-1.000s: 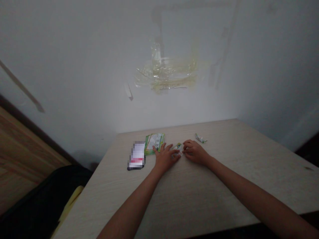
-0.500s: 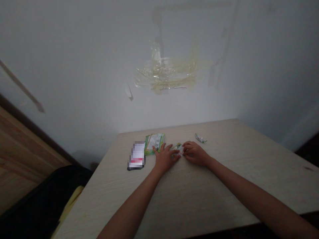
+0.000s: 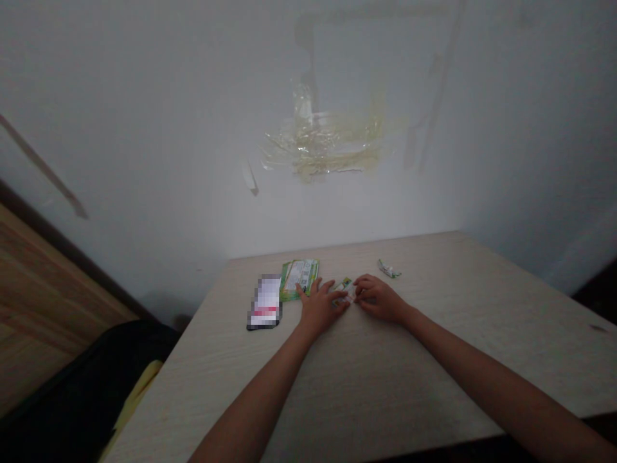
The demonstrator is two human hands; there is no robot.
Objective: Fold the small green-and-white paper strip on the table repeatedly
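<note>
- The small green and white piece (image 3: 344, 288) lay on the table (image 3: 409, 366) between your two hands, so both hands could get at it.
- Your left hand (image 3: 321, 307) was palm down with its fingers spread wide. Its pointing finger and thumb were at the near left part of the small piece, with a gap between them. Maybe they were there to keep it from sliding.
- The outer fingers of that hand reached over the edge of the green packet (image 3: 301, 273). I couldn't tell if they pressed on it. I think they just rested there because the hand was stretched out.
- Your right hand (image 3: 378, 299) was curled, with its fingertips close together at the right end of the small piece. It looked like a pinch, good for a thin thing, but I couldn't tell if it really had hold.
- The blurry flat thing with a dark edge (image 3: 265, 299) lay left of the packet, out of your hands' way.
- A crumpled strip (image 3: 388, 269) lay past your right hand, not touching it, so it didn't crowd your fingers.
</note>
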